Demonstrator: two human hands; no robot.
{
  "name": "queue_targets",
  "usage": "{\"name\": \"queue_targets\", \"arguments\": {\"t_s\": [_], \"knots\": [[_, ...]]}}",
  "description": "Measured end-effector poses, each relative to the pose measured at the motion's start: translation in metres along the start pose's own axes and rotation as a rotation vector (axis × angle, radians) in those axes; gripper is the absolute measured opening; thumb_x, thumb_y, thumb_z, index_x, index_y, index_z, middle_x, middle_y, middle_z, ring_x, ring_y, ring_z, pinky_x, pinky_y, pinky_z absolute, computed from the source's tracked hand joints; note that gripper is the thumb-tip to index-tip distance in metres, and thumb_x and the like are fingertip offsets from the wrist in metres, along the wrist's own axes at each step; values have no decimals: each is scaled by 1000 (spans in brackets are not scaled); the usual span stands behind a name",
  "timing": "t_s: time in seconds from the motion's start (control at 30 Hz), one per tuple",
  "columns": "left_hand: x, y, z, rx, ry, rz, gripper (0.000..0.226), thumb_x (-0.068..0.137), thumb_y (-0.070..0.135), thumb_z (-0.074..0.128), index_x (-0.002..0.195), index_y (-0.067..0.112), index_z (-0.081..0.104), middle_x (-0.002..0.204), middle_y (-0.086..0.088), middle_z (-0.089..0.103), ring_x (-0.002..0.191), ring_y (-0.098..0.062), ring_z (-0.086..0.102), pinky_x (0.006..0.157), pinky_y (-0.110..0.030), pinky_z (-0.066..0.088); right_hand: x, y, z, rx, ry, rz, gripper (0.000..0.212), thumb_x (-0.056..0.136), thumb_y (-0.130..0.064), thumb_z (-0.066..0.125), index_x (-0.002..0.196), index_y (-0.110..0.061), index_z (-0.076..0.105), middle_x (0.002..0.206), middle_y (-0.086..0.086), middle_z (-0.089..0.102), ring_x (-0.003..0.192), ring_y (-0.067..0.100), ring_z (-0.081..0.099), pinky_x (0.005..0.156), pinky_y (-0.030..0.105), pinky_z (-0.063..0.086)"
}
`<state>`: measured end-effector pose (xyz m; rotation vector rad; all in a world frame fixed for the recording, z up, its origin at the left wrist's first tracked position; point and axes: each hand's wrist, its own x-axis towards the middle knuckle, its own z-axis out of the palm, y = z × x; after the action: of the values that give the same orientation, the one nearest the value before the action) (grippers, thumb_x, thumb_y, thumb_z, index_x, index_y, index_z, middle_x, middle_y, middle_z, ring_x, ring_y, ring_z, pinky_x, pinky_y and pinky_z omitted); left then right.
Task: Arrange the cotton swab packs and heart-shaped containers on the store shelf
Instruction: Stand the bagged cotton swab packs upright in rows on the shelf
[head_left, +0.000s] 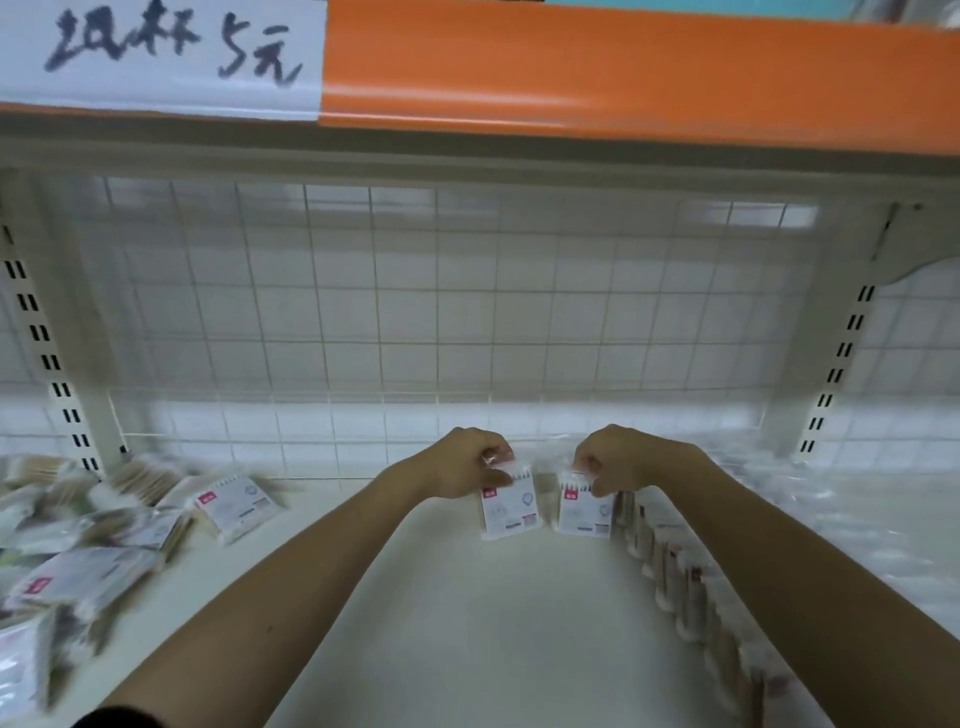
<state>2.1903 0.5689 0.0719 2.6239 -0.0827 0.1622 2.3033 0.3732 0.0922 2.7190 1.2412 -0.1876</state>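
Head view: left hand (470, 462) and right hand (621, 457) each pinch a flat, crinkly plastic swab pack, left pack (509, 512), right pack (584, 506), upright mid-shelf (467, 623); loose pile (93, 530) lies left.

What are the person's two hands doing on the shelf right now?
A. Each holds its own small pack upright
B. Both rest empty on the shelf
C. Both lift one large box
A: the left hand pinches the top of one pack, and the right hand pinches another pack beside it.
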Motion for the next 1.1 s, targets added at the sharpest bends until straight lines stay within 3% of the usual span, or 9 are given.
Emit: {"name": "queue_targets", "arguments": {"t_s": [0.07, 0.13, 0.27, 0.47, 0.57, 0.73, 0.93, 1.1], "knots": [[4, 6, 4, -2, -10, 18, 24, 86, 21, 65, 106, 8, 61, 102, -4, 61, 85, -13, 50, 76, -21, 39, 1, 6, 1, -22, 3, -5, 12, 82, -11, 61, 82, -15, 50, 82, -2, 44, 82, 18, 42, 54, 18, 27], [7, 11, 7, -5, -17, 26, 25, 86, 20, 65, 108, 8, 62, 109, -4, 63, 88, -13, 53, 77, -22, 43, -1, 10, -1, 5, 11, -4, 23, 82, -11, 63, 103, -14, 53, 90, -2, 44, 84, 16, 42, 55, 17, 27], [13, 21, 13, -11, -16, 21, 23, 85, 20, 67, 105, 9, 64, 109, -4, 63, 89, -15, 55, 77, -23, 45, 0, 15, 2, 20, 56, -18, 23, 81, -9, 63, 96, -17, 47, 83, -5, 43, 77, 12, 42, 55, 18, 28], [19, 33, 23, 21, -15, 49, 25, 82, 18, 70, 105, 8, 68, 105, -5, 67, 94, -19, 59, 83, -27, 47, 0, 18, 12, -42, 169, -42, 21, 83, -13, 60, 91, -21, 42, 93, -2, 47, 85, 17, 43, 67, 25, 33], [22, 40, 29, 28, -15, 59, 25, 82, 18, 71, 105, 7, 68, 104, -7, 67, 96, -22, 60, 83, -29, 48, -3, 21, 14, -78, 213, -68, 20, 84, -19, 61, 100, -18, 49, 101, 1, 56, 88, 18, 48, 73, 28, 37], [28, 55, 40, 74, 12, 95, 27, 82, 18, 70, 107, 8, 68, 106, -7, 67, 96, -22, 59, 80, -24, 45, -14, 33, 7, 32, 216, -62, 39, 85, -27, 63, 122, -21, 50, 120, 0, 56, 107, 18, 51, 89, 30, 40], [36, 70, 56, 149, 51, 142, 23, 83, 19, 69, 102, 6, 69, 102, -8, 63, 93, -21, 58, 73, -20, 41, -29, 50, -3, 9, 240, -52, 31, 91, -25, 53, 122, -18, 52, 120, 0, 58, 109, 19, 51, 92, 31, 41], [39, 77, 67, 214, 79, 137, 28, 85, 21, 66, 111, 13, 67, 111, -5, 63, 102, -21, 55, 83, -26, 42, -37, 57, 2, -35, 250, -33, 29, 93, -22, 48, 121, -17, 54, 123, 2, 57, 112, 21, 51, 92, 31, 40]]}}
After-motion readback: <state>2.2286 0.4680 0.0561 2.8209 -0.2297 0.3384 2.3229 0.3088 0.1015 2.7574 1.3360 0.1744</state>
